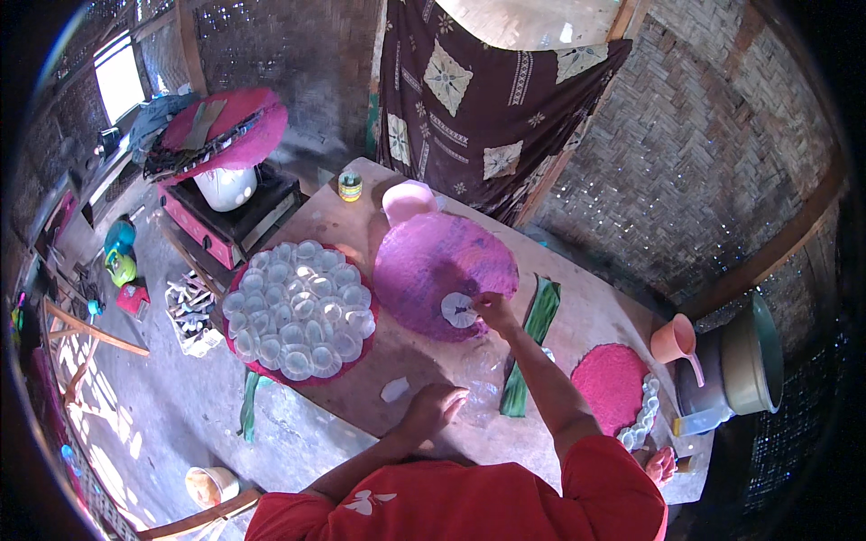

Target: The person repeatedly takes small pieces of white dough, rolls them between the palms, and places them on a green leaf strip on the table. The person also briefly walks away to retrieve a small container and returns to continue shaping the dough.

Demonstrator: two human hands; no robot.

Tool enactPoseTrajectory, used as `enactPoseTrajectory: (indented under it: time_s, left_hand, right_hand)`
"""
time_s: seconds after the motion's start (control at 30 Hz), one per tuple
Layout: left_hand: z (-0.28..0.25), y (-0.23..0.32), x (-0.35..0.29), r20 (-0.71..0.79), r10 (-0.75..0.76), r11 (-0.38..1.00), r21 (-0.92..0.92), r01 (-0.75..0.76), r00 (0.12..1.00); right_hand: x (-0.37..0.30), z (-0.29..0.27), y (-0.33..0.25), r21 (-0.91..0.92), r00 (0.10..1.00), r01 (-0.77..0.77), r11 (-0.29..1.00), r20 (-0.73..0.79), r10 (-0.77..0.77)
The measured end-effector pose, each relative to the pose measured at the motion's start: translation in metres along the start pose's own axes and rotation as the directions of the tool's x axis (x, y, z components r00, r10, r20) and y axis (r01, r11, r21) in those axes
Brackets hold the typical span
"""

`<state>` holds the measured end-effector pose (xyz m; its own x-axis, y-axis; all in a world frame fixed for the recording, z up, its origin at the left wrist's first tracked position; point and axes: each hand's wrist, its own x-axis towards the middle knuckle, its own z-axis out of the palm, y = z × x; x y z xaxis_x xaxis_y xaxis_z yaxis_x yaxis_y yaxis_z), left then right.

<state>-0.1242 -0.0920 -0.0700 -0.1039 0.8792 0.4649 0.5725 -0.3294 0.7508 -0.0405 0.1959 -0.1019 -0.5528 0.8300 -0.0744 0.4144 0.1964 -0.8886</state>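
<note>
My right hand [494,312] reaches over a round purple mat [433,261] and pinches the edge of a thin, whitish, frilled disc [458,310]. From this view I cannot tell whether the disc lies on the mat or hangs just above it. Nearer to me, my left hand [433,412] is held over the table with its fingers curled together; what they hold, if anything, is hidden. Beside its fingertips lies clear, crumpled-looking plastic [483,379]. A small white scrap [394,389] rests on the table just left of that hand.
Left on the table [361,216], a round red tray [311,380] bears several clear cups [298,307]. Banana leaf strips [541,311] lie right of the mat, before a red round mat [609,383]. A pink dipper [674,339] and large basin [753,352] stand far right; a stove [198,230], left.
</note>
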Motion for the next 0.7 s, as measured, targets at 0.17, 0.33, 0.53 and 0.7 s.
enactPoseTrajectory:
  time_s: [0.17, 0.33, 0.53, 0.7]
  left_hand:
    - [-0.003, 0.003, 0.001, 0.03, -0.01, 1.0, 0.017, 0.009, 0.999]
    - [-0.004, 0.004, 0.001, 0.009, 0.019, 0.999, 0.046, -0.019, 1.0]
    - [0.0, 0.0, 0.0, 0.014, 0.005, 0.999, 0.043, -0.005, 1.0]
    - [0.002, -0.003, -0.002, 0.036, -0.031, 0.999, 0.032, 0.03, 0.999]
  right_hand:
    - [0.009, 0.005, 0.007, -0.162, 0.997, 0.025, 0.986, -0.063, -0.035]
    - [0.008, 0.009, -0.007, -0.209, 0.98, 0.117, 0.971, -0.133, -0.147]
    - [-0.005, 0.002, -0.057, -0.181, 0.991, 0.126, 0.975, 0.07, -0.115]
    - [-0.014, -0.003, -0.091, 0.147, 0.979, 0.089, 0.985, 0.17, -0.114]
